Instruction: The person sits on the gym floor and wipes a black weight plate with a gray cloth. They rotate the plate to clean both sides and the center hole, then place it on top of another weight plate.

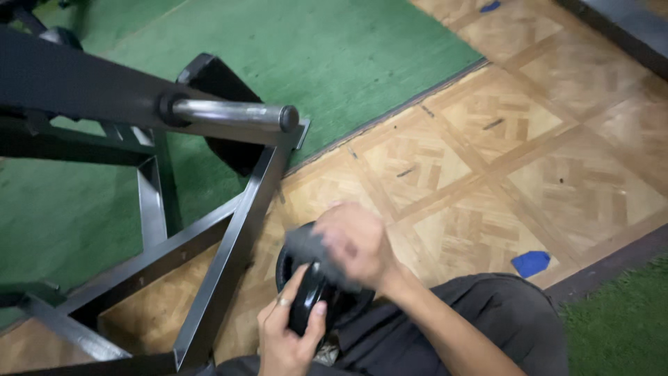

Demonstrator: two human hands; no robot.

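Head view looks down on a person crouched or seated low over a parquet floor (487,146). Low in the middle of the frame, a black weight plate (309,296) stands on edge just above the person's dark-trousered lap (487,313). Its lower rim is gripped by the left hand (289,334), fingers curled around it, thumb on the near face, a ring on one finger. At the plate's upper edge, the right hand (358,244) is blurred and closed over a dark grey cloth (309,251) pressed against the plate. Left of the plate stands a black steel machine frame (229,257), its chrome loading peg (229,113) jutting out well above the plate. Green mat (334,56) covers the floor beyond the frame. A small blue scrap (531,263) lies on the parquet to the right.
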